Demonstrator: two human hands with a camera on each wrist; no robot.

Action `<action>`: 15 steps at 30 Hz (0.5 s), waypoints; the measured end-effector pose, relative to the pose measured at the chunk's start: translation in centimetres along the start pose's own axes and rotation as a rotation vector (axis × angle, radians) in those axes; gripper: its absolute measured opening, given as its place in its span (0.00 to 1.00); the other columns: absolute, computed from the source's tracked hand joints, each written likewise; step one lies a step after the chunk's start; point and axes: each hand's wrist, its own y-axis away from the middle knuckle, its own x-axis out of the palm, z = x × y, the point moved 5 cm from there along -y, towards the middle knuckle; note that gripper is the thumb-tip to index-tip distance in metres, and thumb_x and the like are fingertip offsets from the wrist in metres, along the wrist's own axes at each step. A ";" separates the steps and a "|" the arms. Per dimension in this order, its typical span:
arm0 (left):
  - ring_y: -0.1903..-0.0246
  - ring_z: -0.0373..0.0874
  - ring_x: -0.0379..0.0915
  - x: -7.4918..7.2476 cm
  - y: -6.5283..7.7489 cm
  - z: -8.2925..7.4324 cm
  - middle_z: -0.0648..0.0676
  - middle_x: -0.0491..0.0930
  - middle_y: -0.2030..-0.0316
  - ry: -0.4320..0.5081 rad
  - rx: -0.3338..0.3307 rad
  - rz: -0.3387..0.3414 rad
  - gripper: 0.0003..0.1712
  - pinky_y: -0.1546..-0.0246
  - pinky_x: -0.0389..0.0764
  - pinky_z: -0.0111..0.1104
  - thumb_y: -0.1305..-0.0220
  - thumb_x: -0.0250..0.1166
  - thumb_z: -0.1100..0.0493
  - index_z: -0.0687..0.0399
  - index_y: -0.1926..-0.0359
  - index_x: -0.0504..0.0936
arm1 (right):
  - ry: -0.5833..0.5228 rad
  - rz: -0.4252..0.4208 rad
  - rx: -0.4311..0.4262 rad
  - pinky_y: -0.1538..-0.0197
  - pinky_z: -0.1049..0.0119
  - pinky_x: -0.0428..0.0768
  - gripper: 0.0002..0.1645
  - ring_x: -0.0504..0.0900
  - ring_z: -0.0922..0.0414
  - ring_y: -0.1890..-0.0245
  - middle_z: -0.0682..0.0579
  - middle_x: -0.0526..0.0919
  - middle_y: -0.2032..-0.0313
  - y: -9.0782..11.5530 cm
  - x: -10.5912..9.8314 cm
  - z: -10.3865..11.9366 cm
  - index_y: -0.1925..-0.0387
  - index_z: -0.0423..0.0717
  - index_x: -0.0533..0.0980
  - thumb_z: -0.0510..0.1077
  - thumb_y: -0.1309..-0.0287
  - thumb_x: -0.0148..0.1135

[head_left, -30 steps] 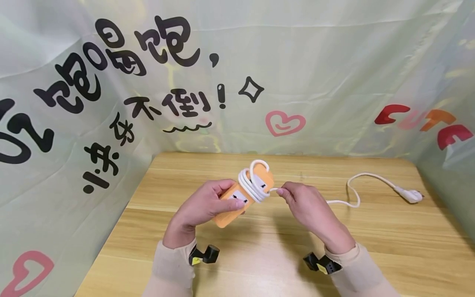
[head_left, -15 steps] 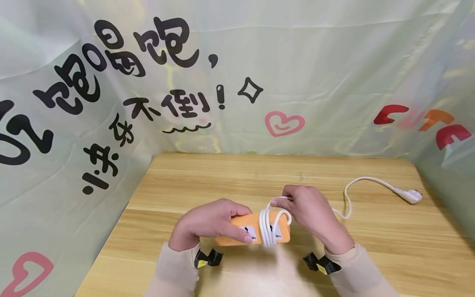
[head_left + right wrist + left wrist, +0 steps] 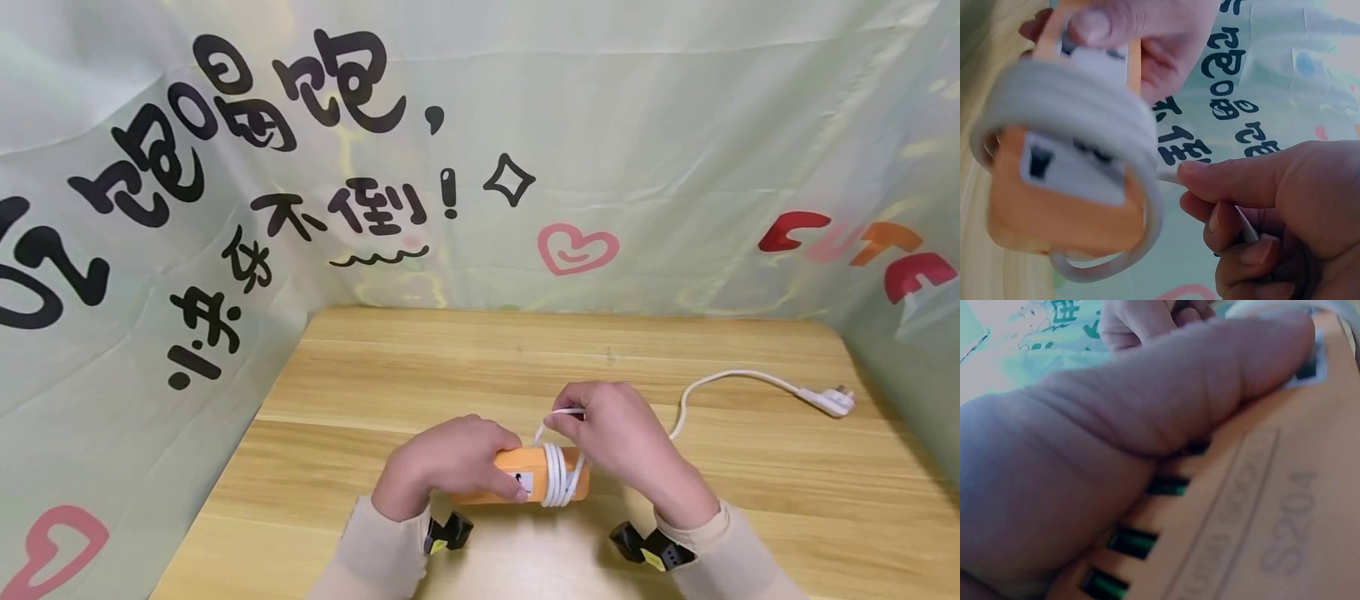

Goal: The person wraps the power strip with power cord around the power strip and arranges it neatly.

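The left hand (image 3: 457, 462) grips the left part of an orange, rectangular plastic power strip (image 3: 525, 457), its thumb across the strip's face and its other fingers curled round the far side. The strip is over a wood-grain tabletop (image 3: 390, 358); whether it touches is unclear. Loops of round white cord (image 3: 555, 475) wrap its right part, just beside the right hand (image 3: 618, 429), whose thumb and forefinger pinch the cord, leaving little gap. Beyond, the cord runs to a white plug (image 3: 832, 402).

As for writing, black Chinese characters on the pale fabric backdrop (image 3: 660, 125) include "快乐不倒!"; the strip's side reads "USB", a blurred word and "S204"; multicoloured "CUTE" stands far right.
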 end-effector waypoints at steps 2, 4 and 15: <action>0.78 0.34 0.67 -0.1 0.0 0.2 0.40 0.73 0.78 0.003 -0.057 -0.015 0.13 0.72 0.70 0.27 0.39 0.77 0.46 0.39 0.71 0.80 | 0.018 -0.033 -0.033 0.68 0.64 0.77 0.09 0.76 0.67 0.76 0.65 0.84 0.76 0.1 0.0 0.3 0.74 0.57 0.84 0.45 0.40 0.77; 0.77 0.35 0.69 -0.3 0.0 0.5 0.40 0.75 0.77 0.006 -0.109 -0.033 0.13 0.71 0.72 0.28 0.40 0.78 0.45 0.39 0.70 0.81 | 0.039 -0.077 -0.067 0.69 0.65 0.76 0.09 0.75 0.67 0.77 0.64 0.84 0.76 0.2 0.1 0.7 0.74 0.56 0.84 0.44 0.41 0.78; 0.77 0.40 0.72 -1.6 0.1 1.7 0.44 0.79 0.76 0.038 -0.204 -0.194 0.12 0.71 0.74 0.32 0.39 0.75 0.46 0.43 0.67 0.83 | 0.084 -0.267 -0.276 0.73 0.70 0.75 0.06 0.75 0.68 0.77 0.59 0.84 0.73 0.6 1.1 2.4 0.70 0.51 0.85 0.42 0.39 0.77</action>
